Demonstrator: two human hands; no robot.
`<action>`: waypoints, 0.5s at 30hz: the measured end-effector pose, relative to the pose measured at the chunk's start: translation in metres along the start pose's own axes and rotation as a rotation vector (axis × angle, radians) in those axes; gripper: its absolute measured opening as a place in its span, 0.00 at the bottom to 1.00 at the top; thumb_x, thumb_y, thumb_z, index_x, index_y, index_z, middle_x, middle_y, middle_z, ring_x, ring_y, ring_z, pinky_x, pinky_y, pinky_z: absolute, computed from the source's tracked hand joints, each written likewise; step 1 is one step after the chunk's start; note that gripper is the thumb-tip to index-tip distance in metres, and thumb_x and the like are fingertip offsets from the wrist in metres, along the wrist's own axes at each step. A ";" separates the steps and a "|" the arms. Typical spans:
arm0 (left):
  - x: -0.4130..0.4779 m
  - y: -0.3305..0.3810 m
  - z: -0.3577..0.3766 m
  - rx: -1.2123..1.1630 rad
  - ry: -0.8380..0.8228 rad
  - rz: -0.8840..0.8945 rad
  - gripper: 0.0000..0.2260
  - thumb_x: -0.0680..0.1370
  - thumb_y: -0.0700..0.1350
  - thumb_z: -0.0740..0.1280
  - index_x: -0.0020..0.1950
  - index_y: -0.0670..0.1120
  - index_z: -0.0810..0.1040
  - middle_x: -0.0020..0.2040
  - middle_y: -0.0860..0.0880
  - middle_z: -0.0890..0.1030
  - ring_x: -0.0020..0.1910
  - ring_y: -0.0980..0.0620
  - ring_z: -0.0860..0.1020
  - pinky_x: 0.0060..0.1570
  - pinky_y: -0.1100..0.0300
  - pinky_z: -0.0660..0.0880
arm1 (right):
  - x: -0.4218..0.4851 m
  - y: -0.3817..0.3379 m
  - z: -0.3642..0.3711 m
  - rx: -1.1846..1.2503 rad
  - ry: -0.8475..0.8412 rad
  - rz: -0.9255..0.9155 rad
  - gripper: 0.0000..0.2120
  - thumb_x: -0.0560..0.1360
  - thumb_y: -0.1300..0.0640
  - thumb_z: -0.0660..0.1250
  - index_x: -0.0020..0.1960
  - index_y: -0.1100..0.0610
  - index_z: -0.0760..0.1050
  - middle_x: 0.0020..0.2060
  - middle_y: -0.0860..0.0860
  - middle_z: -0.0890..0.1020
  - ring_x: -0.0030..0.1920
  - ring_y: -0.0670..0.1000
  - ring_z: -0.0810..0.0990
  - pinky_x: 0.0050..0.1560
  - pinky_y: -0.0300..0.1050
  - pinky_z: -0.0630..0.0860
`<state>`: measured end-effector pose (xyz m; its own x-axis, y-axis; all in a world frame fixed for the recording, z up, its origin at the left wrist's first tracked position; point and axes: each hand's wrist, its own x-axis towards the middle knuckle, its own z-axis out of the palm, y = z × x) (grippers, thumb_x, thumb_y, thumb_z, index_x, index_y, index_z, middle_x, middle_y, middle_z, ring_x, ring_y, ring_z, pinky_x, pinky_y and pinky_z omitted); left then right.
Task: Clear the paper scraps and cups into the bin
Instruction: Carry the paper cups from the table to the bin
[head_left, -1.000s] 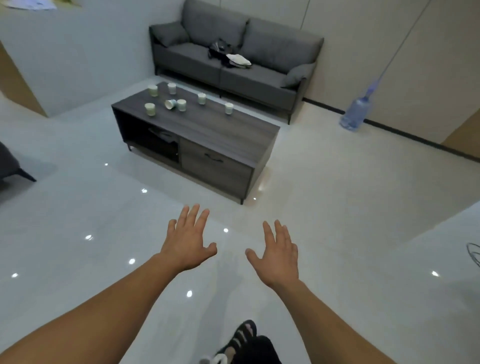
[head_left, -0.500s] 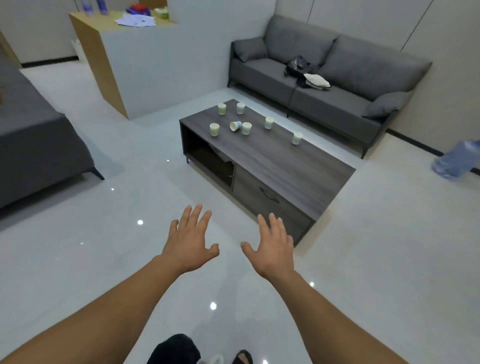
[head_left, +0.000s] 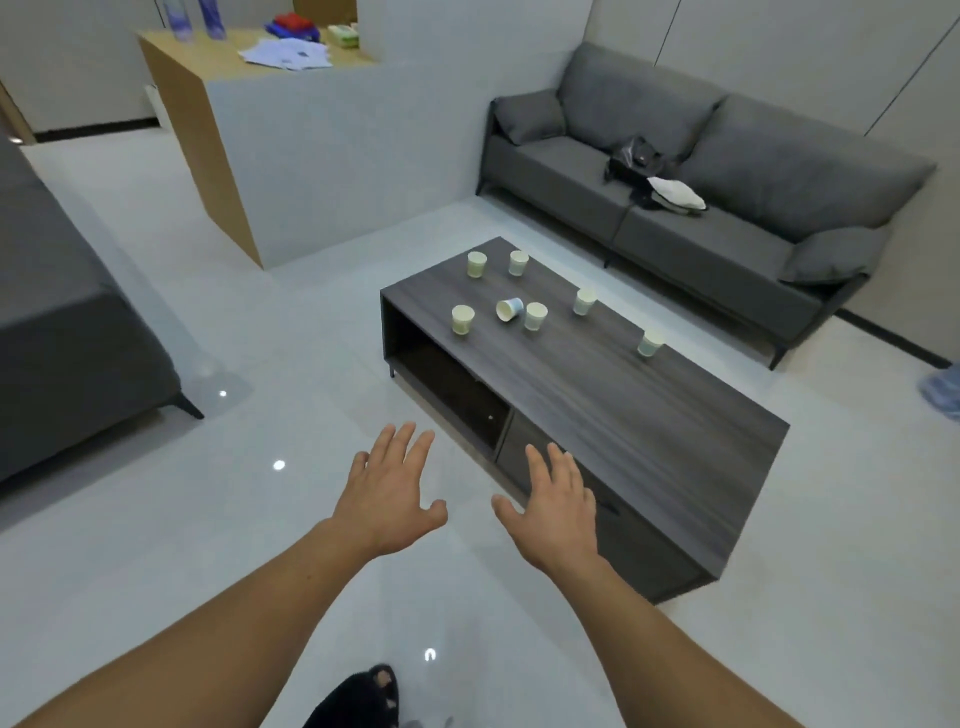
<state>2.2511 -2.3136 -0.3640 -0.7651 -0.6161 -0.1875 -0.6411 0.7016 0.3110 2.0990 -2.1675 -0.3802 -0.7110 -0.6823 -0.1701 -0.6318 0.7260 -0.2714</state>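
Paper cups (head_left: 476, 264) stand upright on the coffee table (head_left: 649, 441), one tipped cup (head_left: 509, 309) lying sideways with its mouth facing left, my left hand (head_left: 392, 493) and right hand (head_left: 556, 506) spread empty, apart.

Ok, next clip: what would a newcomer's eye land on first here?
The left hand and right hand, spread open in the foreground over the pale floor. Beyond them, seven paper cups dot the far end of the dark coffee table, with one tipped cup on its side. A grey sofa stands behind the table.
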 end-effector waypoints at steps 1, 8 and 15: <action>0.016 -0.010 -0.008 0.006 0.002 0.008 0.39 0.75 0.61 0.61 0.79 0.52 0.44 0.79 0.51 0.42 0.78 0.48 0.40 0.74 0.45 0.48 | 0.014 -0.011 -0.002 0.013 0.003 0.011 0.38 0.77 0.35 0.57 0.79 0.47 0.45 0.79 0.49 0.44 0.78 0.53 0.41 0.75 0.60 0.48; 0.129 -0.050 -0.039 0.024 -0.020 0.015 0.40 0.75 0.63 0.61 0.79 0.52 0.45 0.79 0.50 0.44 0.78 0.47 0.43 0.73 0.45 0.51 | 0.114 -0.049 -0.008 0.033 -0.032 0.038 0.38 0.76 0.35 0.57 0.79 0.48 0.45 0.79 0.50 0.45 0.78 0.53 0.42 0.75 0.59 0.50; 0.263 -0.058 -0.065 0.060 -0.006 0.014 0.40 0.74 0.62 0.63 0.79 0.52 0.45 0.79 0.50 0.45 0.78 0.47 0.43 0.73 0.46 0.52 | 0.259 -0.057 -0.010 0.060 -0.010 0.049 0.39 0.75 0.35 0.58 0.79 0.46 0.46 0.79 0.50 0.46 0.78 0.54 0.43 0.74 0.59 0.51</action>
<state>2.0906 -2.5396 -0.3710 -0.7741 -0.6041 -0.1891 -0.6328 0.7303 0.2574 1.9476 -2.3852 -0.3991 -0.7373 -0.6473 -0.1935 -0.5768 0.7522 -0.3185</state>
